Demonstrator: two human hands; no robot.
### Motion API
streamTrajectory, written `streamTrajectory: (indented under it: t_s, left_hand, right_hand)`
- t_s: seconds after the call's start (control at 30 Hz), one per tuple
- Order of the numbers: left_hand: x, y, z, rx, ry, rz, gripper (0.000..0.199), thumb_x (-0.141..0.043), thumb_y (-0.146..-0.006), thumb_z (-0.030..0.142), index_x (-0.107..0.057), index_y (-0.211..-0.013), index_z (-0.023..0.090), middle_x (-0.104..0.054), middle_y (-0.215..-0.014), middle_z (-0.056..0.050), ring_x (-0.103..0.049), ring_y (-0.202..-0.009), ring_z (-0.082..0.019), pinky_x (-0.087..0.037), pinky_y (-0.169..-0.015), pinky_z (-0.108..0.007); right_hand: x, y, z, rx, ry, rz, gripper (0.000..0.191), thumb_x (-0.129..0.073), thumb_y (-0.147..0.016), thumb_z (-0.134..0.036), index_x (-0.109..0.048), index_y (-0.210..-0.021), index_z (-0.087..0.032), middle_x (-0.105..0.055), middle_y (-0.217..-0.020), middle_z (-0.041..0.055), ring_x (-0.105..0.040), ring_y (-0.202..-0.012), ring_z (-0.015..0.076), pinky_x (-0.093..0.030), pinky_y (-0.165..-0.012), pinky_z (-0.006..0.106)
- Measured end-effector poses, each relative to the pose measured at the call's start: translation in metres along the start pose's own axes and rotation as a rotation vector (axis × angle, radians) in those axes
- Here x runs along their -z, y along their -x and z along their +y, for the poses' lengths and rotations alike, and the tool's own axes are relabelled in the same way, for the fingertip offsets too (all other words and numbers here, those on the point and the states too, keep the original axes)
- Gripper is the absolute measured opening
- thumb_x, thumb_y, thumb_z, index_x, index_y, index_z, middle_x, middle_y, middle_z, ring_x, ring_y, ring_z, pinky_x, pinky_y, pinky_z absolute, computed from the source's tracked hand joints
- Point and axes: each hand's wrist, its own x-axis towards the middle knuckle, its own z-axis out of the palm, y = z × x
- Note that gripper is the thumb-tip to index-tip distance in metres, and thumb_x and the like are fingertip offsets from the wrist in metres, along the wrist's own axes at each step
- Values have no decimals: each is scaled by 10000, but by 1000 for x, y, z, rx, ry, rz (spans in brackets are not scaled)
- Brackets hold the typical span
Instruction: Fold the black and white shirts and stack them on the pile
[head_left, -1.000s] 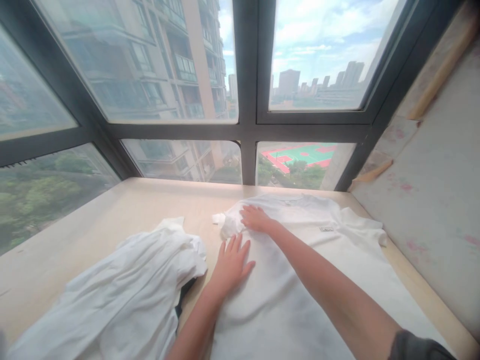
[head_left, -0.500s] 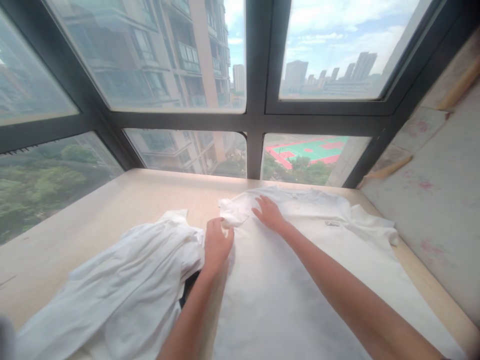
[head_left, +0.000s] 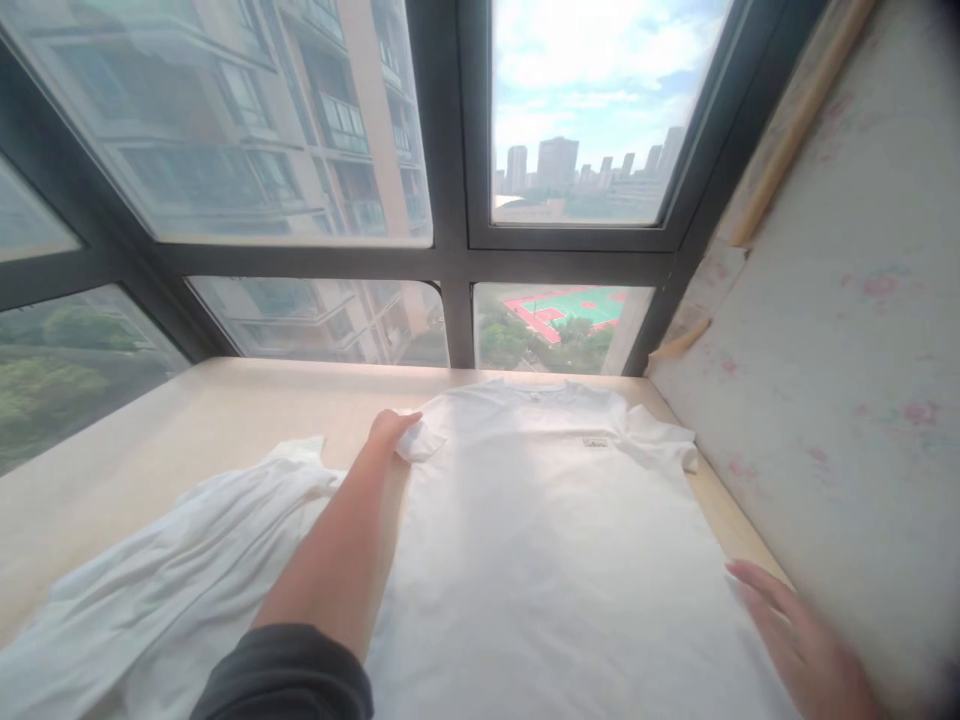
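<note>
A white T-shirt point(head_left: 525, 540) lies spread out, its neck toward the window and a small dark print on the chest. At its left sleeve, my left hand point(head_left: 394, 428) is closed on the fabric, with some fingers hidden. My right hand point(head_left: 799, 625) is beside the shirt's right edge, low in the view. Its fingers are stretched out and hold nothing; whether the fingertips touch the cloth I cannot tell.
A crumpled white garment point(head_left: 195, 560) lies to the left on the light wooden surface point(head_left: 247, 410). Dark-framed windows point(head_left: 454, 200) rise behind, and a flower-patterned wall point(head_left: 825, 400) borders the right side.
My left hand has moved onto the left sleeve and closed on it. My right hand has left the shirt's upper chest for its right edge. The view has turned right.
</note>
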Motion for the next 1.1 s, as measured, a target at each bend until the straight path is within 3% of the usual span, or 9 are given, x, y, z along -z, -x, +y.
streamTrajectory:
  t_s: [0.1, 0.23, 0.33, 0.47, 0.57, 0.7, 0.8, 0.97, 1.1]
  left_hand:
    - [-4, 7, 12, -94, -209, 29, 235, -658, -858, 363, -644, -811, 134, -628, -743, -3, -574, -661, -127, -467, -635, -277]
    - [-7, 34, 31, -331, -463, 70, 286, -495, -890, 304, -690, -1041, 159, -696, -927, -70, -626, -910, -225, -447, -752, -299]
    - [-15, 66, 33, -516, -643, -32, 360, -440, -911, 304, -647, -1199, 246, -688, -1093, -61, -607, -1038, -232, -436, -870, -308]
    - [-27, 104, 16, -653, -855, -231, 315, -536, -830, 208, -694, -1099, 249, -659, -1184, -63, -604, -1087, -227, -438, -951, -317]
    - [-36, 122, 2, -678, -964, -258, 332, -525, -862, 226, -664, -1164, 209, -633, -1263, -102, -584, -1164, -247, -427, -1015, -351]
    - [-50, 143, -16, -659, -1052, -168, 550, -437, -954, 416, -482, -1401, 98, -435, -1494, -221, -372, -1408, -343, -319, -1129, -479]
    - [-59, 156, -28, -640, -1082, -156, 632, -432, -953, 489, -425, -1460, 110, -355, -1560, -210, -279, -1458, -383, -250, -1155, -552]
    - [-58, 152, -39, -657, -1144, -117, 657, -366, -964, 540, -388, -1502, 164, -306, -1598, -168, -237, -1478, -376, -225, -1154, -581]
    - [-49, 143, -38, -656, -1172, -116, 662, -353, -963, 547, -382, -1508, 174, -299, -1604, -154, -221, -1482, -384, -235, -1144, -587]
  right_hand:
    - [17, 17, 16, -151, -145, 67, 388, -591, -771, -623, -722, -1017, -353, -732, -1139, 45, -660, -1104, 342, -549, -950, 498]
    - [21, 22, 7, -213, -396, 116, 370, -643, -726, -621, -714, -967, -349, -740, -1082, 67, -691, -1007, 331, -577, -908, 460]
    - [21, 22, 2, -229, -468, 128, 388, -663, -718, -614, -714, -959, -313, -735, -1062, 82, -697, -929, 307, -586, -885, 440]
    - [19, 23, 5, -227, -536, 91, 439, -678, -728, -598, -708, -1010, -263, -722, -1062, 73, -689, -882, 262, -604, -814, 371]
    - [17, 24, 6, -223, -587, 72, 447, -676, -746, -587, -706, -1021, -237, -711, -1066, 69, -680, -861, 238, -606, -770, 335]
    - [14, 23, 10, -208, -615, 58, 430, -675, -772, -565, -702, -1039, -230, -710, -1081, 70, -672, -842, 211, -602, -753, 306]
    - [10, 19, 12, -193, -557, 43, 456, -646, -795, -574, -694, -1061, -207, -726, -1047, 86, -688, -830, 216, -605, -741, 317]
    - [4, 3, 6, -175, -485, 78, 478, -577, -820, -588, -670, -1043, -175, -742, -1030, 122, -725, -870, 250, -606, -750, 351]
    - [-2, -34, -15, -154, -460, 18, 434, -523, -849, -548, -649, -1060, -191, -738, -1060, 129, -726, -912, 258, -604, -814, 395]
